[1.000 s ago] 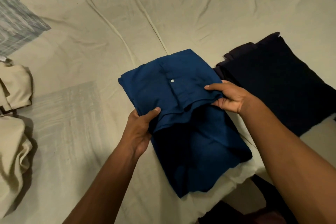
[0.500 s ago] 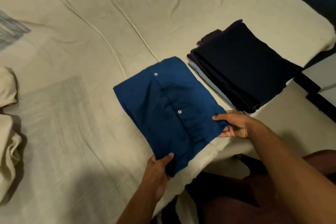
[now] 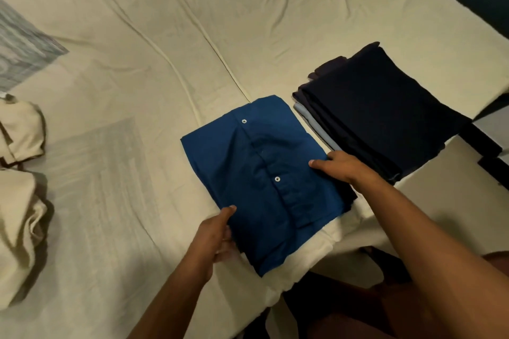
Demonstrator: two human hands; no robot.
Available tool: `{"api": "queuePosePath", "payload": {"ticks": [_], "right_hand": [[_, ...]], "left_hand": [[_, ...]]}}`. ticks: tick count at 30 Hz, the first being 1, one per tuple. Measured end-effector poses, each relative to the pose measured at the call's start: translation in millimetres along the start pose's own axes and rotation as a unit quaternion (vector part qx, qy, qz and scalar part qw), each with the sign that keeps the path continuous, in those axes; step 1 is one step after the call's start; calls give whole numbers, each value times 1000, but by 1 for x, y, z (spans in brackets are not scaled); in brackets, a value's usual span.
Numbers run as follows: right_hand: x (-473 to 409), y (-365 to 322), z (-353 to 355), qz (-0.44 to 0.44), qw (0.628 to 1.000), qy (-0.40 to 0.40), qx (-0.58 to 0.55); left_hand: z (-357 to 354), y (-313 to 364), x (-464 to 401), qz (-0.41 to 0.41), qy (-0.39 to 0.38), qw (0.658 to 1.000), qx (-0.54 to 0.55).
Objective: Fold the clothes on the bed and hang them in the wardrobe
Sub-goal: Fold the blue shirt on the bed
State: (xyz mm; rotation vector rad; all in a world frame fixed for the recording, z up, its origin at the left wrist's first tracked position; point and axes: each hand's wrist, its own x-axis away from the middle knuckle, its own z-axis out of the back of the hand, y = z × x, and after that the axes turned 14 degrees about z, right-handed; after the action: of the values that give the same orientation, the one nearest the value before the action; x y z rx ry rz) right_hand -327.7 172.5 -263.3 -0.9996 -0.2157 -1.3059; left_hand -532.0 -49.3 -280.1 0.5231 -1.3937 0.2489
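On the rumpled cream bed, the blue shirt now lies fully folded at centre; left hand and right hand still pinch its edges, the dark folded stack at two o'clock, ready for stacking.

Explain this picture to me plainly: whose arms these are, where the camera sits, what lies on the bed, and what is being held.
No machine here: these are a person's own arms, filmed by a camera worn on their head, looking down. The bed has a pale sheet. In the middle lies a folded blue shirt. The left hand grips its near corner; the right hand holds its right edge. To the right sits a stack of dark folded clothes. At the far left lie crumpled beige clothes, not yet folded.
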Motion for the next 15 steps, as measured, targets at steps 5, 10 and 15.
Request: {"api": "queuePosePath", "payload": {"ticks": [5, 10, 15], "right_hand": [[-43, -28, -7, 43, 993, 49, -101], [-85, -55, -7, 92, 967, 66, -229], [-120, -77, 3, 33, 974, 45, -219]], "left_hand": [[10, 59, -19, -92, 57, 991, 78], [19, 100, -43, -117, 85, 976, 161], [26, 121, -64, -141, 98, 958, 231]]}}
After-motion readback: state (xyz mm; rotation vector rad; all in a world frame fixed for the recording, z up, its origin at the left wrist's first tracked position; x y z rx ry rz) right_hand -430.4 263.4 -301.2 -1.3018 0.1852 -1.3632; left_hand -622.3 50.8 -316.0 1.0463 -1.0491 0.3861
